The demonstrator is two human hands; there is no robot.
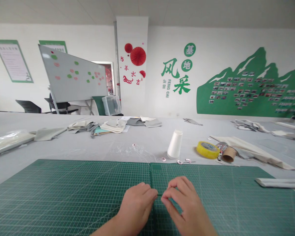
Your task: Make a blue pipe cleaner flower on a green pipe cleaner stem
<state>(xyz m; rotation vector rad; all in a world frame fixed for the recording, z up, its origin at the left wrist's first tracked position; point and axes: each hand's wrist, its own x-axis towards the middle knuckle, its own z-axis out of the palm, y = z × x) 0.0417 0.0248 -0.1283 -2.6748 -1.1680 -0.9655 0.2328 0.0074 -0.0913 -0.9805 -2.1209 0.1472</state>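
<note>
Your left hand [139,205] is curled up front in the head view, can't tell its grip; your right hand [184,203] has thumb and index pinched together, can't tell on what. Both are over green cutting mats [88,193], white cone [175,145] just past them

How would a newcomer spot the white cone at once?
Start at the right green mat on the grey table. Just past its far edge, left of the yellow tape roll, is the white cone. It stands upright and tapers, taller than the tape and the brown tube.
</note>
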